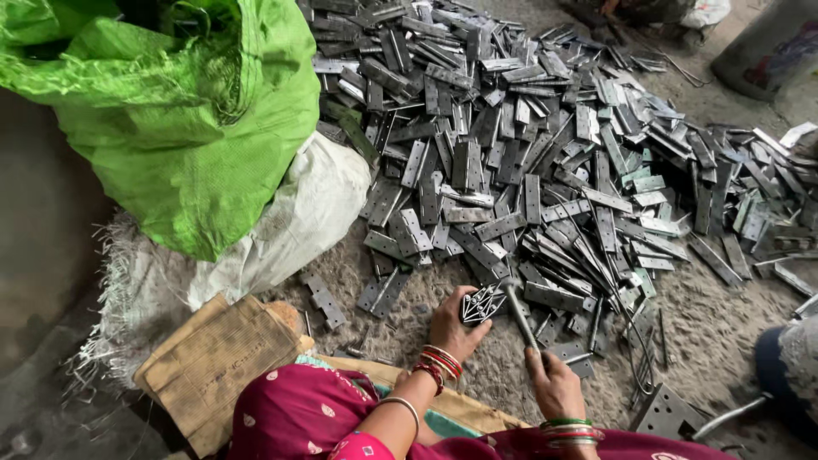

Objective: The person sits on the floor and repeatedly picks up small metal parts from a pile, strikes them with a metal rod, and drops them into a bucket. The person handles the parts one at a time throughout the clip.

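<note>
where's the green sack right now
In the head view the green sack stands at upper left, open, against a white sack, beside the pile of metal hinges.

Sack (pixel 187 128) left of hinge pile (pixel 545 153), cardboard (pixel 217 362) before it (hands below pile)

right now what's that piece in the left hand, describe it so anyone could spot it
Start at the big heap of grey metal hinge plates on the gritty floor and come down to its near edge, where the left hand sits. It holds a dark, pointed, leaf-shaped metal piece with cut-out holes, unlike the plain rectangular strips nearby.
</note>
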